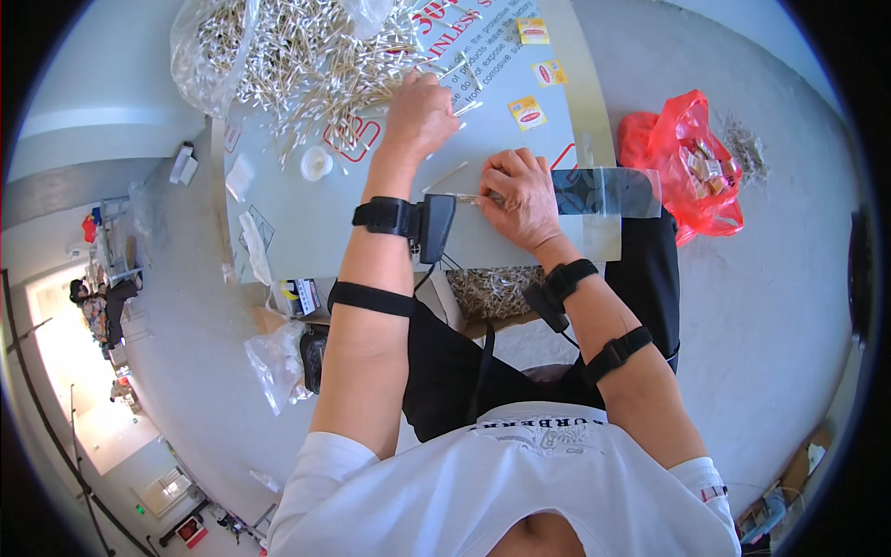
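A big heap of cotton swabs [316, 60] spreads over the far left of the table [306, 223]. At its right edge is my left hand [419, 116], fingers curled together among the loose swabs; whatever lies between the fingertips is hidden. My right hand [520, 197] is pinched nearer to me, by the table's right side. A few cotton swabs [467, 199] stick out leftward from its thumb and fingers. One loose swab [445, 176] lies between the hands. Under and right of my right hand, a clear plastic strip [613, 192] overhangs the table edge.
A white round tub [316, 163] sits left of my left forearm. Several small yellow packets [527, 113] lie at the right. A red plastic bag [691, 172] stands beyond the right edge. Below the near edge, a cardboard box [497, 320] holds more swabs.
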`<state>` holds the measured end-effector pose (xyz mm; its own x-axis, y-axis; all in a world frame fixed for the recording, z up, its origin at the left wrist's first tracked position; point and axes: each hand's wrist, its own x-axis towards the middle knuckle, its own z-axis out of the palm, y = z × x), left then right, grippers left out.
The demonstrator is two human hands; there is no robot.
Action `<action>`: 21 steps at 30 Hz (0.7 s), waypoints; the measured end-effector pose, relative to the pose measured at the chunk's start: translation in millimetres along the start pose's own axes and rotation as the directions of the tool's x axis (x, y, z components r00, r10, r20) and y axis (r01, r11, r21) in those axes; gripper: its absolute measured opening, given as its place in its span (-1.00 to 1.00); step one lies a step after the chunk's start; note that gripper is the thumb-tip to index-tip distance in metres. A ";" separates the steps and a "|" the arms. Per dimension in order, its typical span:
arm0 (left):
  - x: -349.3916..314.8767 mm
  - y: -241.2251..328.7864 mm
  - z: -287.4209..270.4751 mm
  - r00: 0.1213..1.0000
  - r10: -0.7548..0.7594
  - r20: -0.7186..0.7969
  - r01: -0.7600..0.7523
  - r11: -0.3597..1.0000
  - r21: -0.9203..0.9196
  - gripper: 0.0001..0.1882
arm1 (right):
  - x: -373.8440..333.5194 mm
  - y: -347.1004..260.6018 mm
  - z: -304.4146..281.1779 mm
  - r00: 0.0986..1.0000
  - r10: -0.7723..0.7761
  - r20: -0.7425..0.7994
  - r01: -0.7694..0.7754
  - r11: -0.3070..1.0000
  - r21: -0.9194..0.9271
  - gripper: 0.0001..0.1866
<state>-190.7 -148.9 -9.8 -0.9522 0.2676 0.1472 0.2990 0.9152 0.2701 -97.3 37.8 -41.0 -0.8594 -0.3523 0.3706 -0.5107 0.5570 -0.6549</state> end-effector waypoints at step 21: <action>-104.3 75.1 40.6 0.956 -0.150 -0.254 0.083 0.963 -0.255 -0.78 | -0.8 0.5 4.4 0.998 -0.011 -0.069 0.009 0.999 -0.039 -0.61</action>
<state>-71.4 -95.8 -43.5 -0.9388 0.0421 0.3418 0.2245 0.8274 0.5148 -96.8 35.0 -44.5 -0.8532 -0.3058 0.4226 -0.5187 0.5832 -0.6252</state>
